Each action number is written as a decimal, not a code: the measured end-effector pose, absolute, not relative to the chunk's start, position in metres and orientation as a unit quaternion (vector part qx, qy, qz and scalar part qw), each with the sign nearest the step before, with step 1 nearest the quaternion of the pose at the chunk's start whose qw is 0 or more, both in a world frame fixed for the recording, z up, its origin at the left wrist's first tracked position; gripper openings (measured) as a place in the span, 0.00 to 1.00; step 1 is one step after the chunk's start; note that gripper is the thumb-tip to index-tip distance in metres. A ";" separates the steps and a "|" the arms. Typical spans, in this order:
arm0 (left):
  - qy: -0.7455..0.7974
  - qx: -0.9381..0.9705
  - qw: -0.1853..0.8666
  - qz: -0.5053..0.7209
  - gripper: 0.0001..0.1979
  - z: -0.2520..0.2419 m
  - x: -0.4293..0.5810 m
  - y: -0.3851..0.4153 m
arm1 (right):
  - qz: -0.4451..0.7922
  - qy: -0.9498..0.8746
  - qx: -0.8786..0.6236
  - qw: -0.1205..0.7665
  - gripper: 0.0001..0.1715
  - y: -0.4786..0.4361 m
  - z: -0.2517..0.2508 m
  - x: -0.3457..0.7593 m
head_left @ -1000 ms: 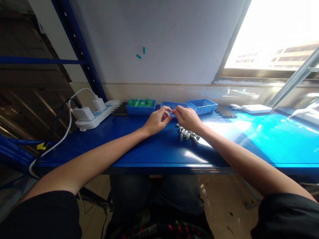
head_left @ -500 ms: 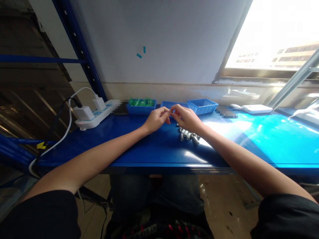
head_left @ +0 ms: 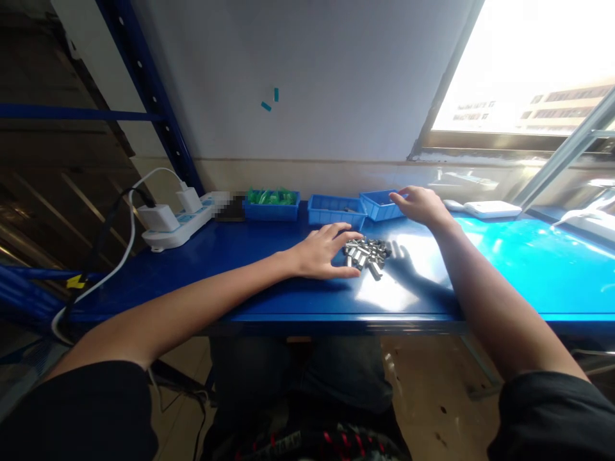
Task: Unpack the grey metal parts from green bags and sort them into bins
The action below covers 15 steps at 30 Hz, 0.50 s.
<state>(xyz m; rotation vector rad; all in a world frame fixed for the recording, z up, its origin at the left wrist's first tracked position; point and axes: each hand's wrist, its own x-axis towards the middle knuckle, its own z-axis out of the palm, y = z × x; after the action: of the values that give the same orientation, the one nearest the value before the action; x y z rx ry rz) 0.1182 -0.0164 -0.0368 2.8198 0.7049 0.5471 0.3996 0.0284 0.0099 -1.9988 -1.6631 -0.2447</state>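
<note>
My left hand (head_left: 327, 251) lies low over the blue tabletop with fingers and thumb spread. Its fingertips reach the left side of a pile of small silvery metal pieces (head_left: 369, 253), some with dark parts; their exact kind is too small to make out. My right hand (head_left: 421, 205) is raised at the right blue bin (head_left: 379, 205), its thumb and forefinger drawn close together over the bin's right side. Whatever those fingertips may hold cannot be seen. The middle blue bin (head_left: 331, 218) has a few small pieces inside.
A third blue bin (head_left: 271, 212) at the left holds green plastic pieces (head_left: 271, 196). A white power strip (head_left: 185, 224) with plugs and cables stands farther left. At the back right lies a white flat device (head_left: 492, 209). Sunlight glares on the tabletop's right side.
My hands were together, fingertips meeting above the pile. They have parted: the left has come down to the pile and spread its fingers, and the right has moved right to the bin.
</note>
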 end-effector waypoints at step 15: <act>0.297 0.949 0.100 -0.016 0.39 -0.026 0.216 -0.015 | -0.018 -0.703 -0.673 0.231 0.29 0.021 -0.003 0.367</act>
<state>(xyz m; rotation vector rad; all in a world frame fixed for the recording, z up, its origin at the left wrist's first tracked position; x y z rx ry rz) 0.2157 -0.0153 -0.0260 2.8060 0.8773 -0.0460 0.3667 0.0211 -0.0028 -1.8492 -1.9325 -0.0497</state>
